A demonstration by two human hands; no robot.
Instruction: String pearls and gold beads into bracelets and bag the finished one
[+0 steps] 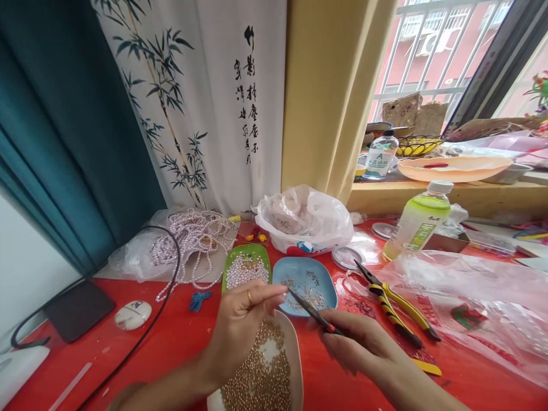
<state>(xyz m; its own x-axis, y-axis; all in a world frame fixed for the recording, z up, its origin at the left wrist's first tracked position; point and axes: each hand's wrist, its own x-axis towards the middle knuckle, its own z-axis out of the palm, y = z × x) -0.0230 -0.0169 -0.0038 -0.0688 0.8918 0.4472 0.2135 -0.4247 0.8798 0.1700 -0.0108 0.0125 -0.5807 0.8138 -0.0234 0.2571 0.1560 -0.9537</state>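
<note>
My left hand [250, 311], with a ring on one finger, is closed in a pinch over the bead tray. What its fingertips hold is too small to make out. My right hand [363, 342] grips dark needle-nose pliers [310, 308], their handles mostly hidden by the fingers. The jaws' pointed tip meets the left fingertips. Below the left hand lies a whitish tray [297, 365] of small gold-brown beads [257, 382]. Just behind the hands, a blue tray [329, 285] holds small metal pieces, and a green tray [268, 265] holds pearly beads [244, 271].
Yellow-and-black pliers [396, 305] lie right of the blue tray. Clear plastic sheeting [483, 308] covers the right side, near a drink bottle [422, 220]. Strung beads [188, 240], a black cable [171, 279], a phone [79, 308] and a mouse [132, 315] are leftward.
</note>
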